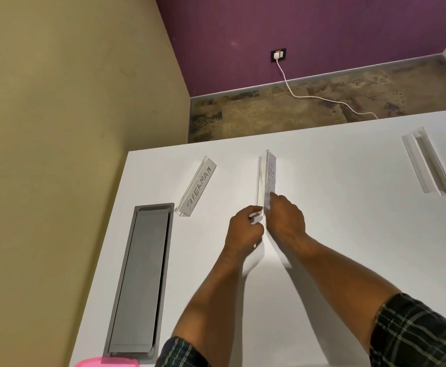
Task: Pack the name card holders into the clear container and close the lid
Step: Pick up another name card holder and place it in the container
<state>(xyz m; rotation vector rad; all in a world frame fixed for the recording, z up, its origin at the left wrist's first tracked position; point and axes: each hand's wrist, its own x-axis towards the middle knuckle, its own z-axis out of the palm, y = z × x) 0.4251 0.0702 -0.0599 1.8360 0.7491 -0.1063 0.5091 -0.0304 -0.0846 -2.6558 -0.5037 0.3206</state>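
Note:
Three clear acrylic name card holders lie on the white table. The middle holder carries a handwritten paper card, and both hands meet at its near end. My left hand grips the acrylic end with curled fingers. My right hand pinches the near end of the paper card. A holder marked SUPERMAN lies to the left, untouched. An empty-looking holder lies at the far right. No clear container shows in view.
A grey cable hatch is set into the table's left side. A pink object peeks in at the bottom edge. Beyond the table's far edge lie the floor, a purple wall and a white cable running from a wall socket.

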